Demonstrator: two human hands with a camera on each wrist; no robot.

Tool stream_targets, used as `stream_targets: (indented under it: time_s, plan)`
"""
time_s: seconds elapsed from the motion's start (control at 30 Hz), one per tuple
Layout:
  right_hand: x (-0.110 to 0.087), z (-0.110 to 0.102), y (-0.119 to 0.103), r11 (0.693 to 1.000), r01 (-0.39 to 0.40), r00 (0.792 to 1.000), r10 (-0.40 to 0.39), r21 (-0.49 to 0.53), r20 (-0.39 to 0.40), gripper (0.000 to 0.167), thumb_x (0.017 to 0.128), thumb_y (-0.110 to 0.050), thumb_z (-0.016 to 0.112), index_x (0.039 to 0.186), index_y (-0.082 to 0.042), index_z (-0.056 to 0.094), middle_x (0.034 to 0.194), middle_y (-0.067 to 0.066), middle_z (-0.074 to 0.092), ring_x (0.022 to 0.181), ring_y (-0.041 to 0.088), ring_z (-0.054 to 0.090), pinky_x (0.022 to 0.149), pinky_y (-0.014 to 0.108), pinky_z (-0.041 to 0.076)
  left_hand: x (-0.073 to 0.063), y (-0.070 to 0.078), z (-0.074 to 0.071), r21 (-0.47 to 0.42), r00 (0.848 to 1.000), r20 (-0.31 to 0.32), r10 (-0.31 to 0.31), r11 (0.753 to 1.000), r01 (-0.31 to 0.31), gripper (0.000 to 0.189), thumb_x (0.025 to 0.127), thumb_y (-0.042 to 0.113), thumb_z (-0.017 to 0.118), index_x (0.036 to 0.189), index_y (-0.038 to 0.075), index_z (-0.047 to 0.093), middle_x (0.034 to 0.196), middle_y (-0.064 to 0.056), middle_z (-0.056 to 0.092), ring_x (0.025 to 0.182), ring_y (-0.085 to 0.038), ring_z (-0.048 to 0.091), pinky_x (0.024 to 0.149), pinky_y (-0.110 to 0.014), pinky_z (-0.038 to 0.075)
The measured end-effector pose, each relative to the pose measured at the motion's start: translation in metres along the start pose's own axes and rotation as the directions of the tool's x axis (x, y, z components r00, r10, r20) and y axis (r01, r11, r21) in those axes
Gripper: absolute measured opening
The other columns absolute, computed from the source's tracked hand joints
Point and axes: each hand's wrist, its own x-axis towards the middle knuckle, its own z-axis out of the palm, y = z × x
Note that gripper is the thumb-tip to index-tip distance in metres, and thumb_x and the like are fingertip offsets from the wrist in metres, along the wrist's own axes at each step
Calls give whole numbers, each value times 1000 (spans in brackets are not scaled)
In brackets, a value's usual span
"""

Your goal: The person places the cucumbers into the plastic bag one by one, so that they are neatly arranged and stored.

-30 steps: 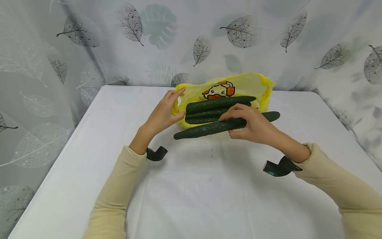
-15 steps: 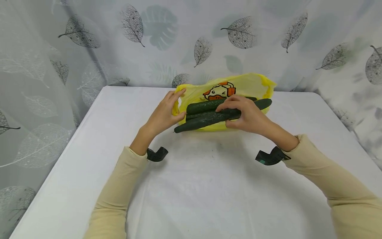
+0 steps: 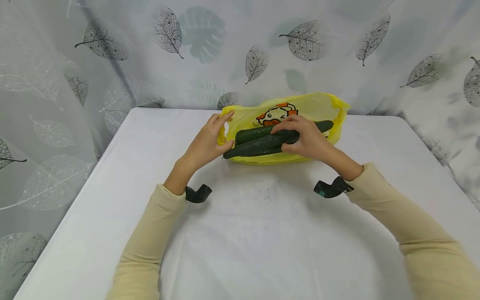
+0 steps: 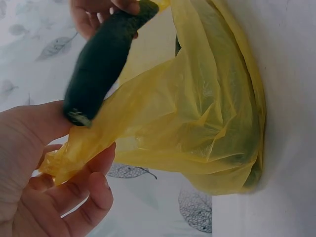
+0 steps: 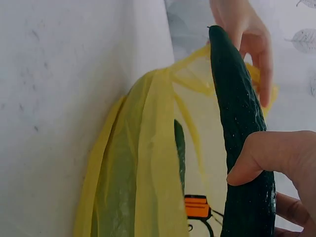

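Note:
A dark green cucumber (image 3: 258, 145) is gripped around its middle by my right hand (image 3: 308, 138). It lies level over the mouth of a yellow plastic bag (image 3: 318, 106) printed with a cartoon duck. My left hand (image 3: 202, 143) pinches the bag's left edge between thumb and fingers; in the left wrist view the film bunches there, and the tip of the held cucumber (image 4: 96, 74) overlaps the thumb. Behind the held one, another cucumber (image 3: 249, 134) lies inside the bag. More green shows through the film (image 5: 116, 197) in the right wrist view.
The bag lies on a white-covered table (image 3: 243, 237), near its back edge. A leaf-patterned curtain (image 3: 232, 50) hangs behind and down the left side. Small black cameras (image 3: 198, 194) are strapped at both wrists.
My right hand has carried the cucumber back and slightly left, from in front of the bag to over its opening. My left hand keeps its hold on the bag's edge.

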Motion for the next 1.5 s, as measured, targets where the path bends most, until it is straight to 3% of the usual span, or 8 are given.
stream_targets:
  time_s: [0.23,0.47,0.8,1.17,1.4,1.5]
  plan:
    - [2,0,18,996,-88,995,88,7,55,36,76,6,70,112,-2,70,113,20,66,106,35,55,83,51,46,0,-1,0,-4,1000,3,3,1000,-3,72,88,8,69,150,4,35,136,-17,45,82,-25,44,78,-37,40]
    - [-2,3,34,981,-190,979,187,25,82,37,78,5,72,115,-1,68,106,20,63,100,33,55,87,52,45,-1,-1,0,-1,1000,9,4,1000,-4,72,88,8,69,151,4,34,136,-17,44,85,-25,44,79,-37,40]
    - [11,10,43,977,-212,969,211,-9,125,37,80,1,72,117,0,67,112,21,65,104,36,55,90,53,45,-2,0,-2,16,1000,6,-1,1000,1,72,88,7,69,151,4,34,136,-17,44,88,-26,45,80,-38,41]
    - [19,17,42,967,-250,951,256,-52,175,38,80,-1,73,117,-1,68,116,20,64,105,36,57,82,50,47,-3,-1,-4,7,1000,-3,13,1000,-13,70,88,5,68,150,3,36,135,-17,45,85,-26,43,81,-38,39]
    - [18,20,44,952,-281,925,302,-121,229,38,83,-2,70,121,0,66,129,28,55,121,44,48,93,57,44,-3,-2,-4,-16,1000,-7,11,1000,-11,70,87,4,67,150,4,36,135,-16,46,81,-24,42,79,-37,38]
    - [16,20,44,951,-258,927,293,-168,233,40,83,-3,69,122,0,66,128,29,54,118,46,46,96,58,40,-2,-1,-3,-25,1000,-3,15,1000,-15,70,87,4,67,150,4,36,135,-17,46,78,-23,41,77,-36,38]
